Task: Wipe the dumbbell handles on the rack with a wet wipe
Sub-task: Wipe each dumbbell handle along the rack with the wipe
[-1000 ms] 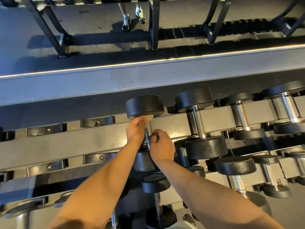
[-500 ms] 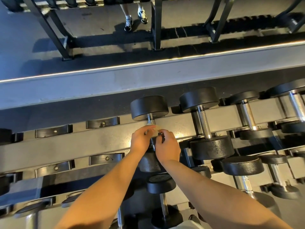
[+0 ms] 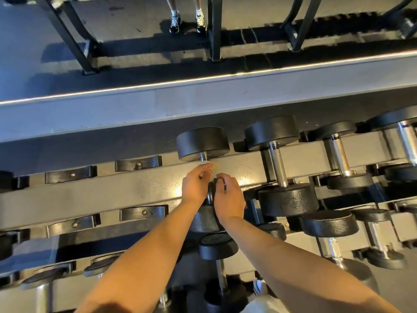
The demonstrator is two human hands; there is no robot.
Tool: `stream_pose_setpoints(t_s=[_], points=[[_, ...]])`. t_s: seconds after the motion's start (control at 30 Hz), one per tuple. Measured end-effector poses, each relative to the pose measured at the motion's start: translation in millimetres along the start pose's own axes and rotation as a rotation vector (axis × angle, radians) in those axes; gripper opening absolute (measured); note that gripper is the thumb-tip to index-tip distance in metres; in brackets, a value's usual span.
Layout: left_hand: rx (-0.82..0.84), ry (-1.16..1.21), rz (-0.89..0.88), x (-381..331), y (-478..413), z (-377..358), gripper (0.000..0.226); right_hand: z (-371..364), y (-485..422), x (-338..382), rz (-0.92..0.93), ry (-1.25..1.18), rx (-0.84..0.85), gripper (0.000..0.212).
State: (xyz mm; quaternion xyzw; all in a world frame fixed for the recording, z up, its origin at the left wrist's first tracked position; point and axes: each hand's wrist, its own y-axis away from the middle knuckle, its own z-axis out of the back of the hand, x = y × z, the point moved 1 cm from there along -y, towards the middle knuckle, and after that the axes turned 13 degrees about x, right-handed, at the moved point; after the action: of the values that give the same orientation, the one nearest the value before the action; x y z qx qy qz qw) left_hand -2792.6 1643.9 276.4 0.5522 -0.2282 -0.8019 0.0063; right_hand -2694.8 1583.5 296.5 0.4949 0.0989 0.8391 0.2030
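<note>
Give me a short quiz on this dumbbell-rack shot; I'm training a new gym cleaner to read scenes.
1. True or false: the left hand and right hand meet at one dumbbell handle.
2. The cradles left of it are: A loaded, B empty, C hidden.
3. Fill in: the next dumbbell's bare handle lies to the ___ of the hands.
Key: 1 true; 2 B; 3 right.

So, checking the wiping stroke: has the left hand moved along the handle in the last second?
Yes. The left hand has slid toward the person, away from the far head; bare handle now shows between them.
</note>
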Motion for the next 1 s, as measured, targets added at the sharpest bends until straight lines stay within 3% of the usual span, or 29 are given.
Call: stream_pose_setpoints(t_s=[0.13, 0.3, 0.5, 0.57, 0.7, 0.83, 1.0], points=[[0.062, -0.042, 0.073, 2.0, 21.1, -4.2, 0.028, 1.8, 1.0, -0.2, -0.024, -0.077, 0.038, 0.019], [0.128, 0.077, 0.216, 0.2, 33.3, -3.6, 0.027, 5.2, -1.1, -4.1, -0.041, -0.184, 0.100, 0.024], [0.098, -0.165, 0.382, -10.2, 47.1, -12.8, 0.021, 13.3, -2.7, -4.1, -0.054, -0.326, 0.171, 0.022], [0.032, -0.200, 0.362, -11.5, 52.4, -14.5, 0.019, 21.4, -2.1, -7.9, -0.064, -0.428, 0.269, 0.023], [-0.151, -0.219, 0.146, -14.4, 73.5, -23.9, 0.027, 46.2, -8.1, -14.0, -0.054, -0.489, 0.476, 0.022], [-0.178, -0.182, 0.050, -21.3, 71.1, -37.3, 0.049, 61.0, -14.3, 0.5, 0.014, -0.519, 0.607, 0.015], [-0.160, -0.190, 0.088, -26.0, 56.6, -37.7, 0.064, 46.1, -35.5, 12.1, -0.070, -0.485, 0.537, 0.018]])
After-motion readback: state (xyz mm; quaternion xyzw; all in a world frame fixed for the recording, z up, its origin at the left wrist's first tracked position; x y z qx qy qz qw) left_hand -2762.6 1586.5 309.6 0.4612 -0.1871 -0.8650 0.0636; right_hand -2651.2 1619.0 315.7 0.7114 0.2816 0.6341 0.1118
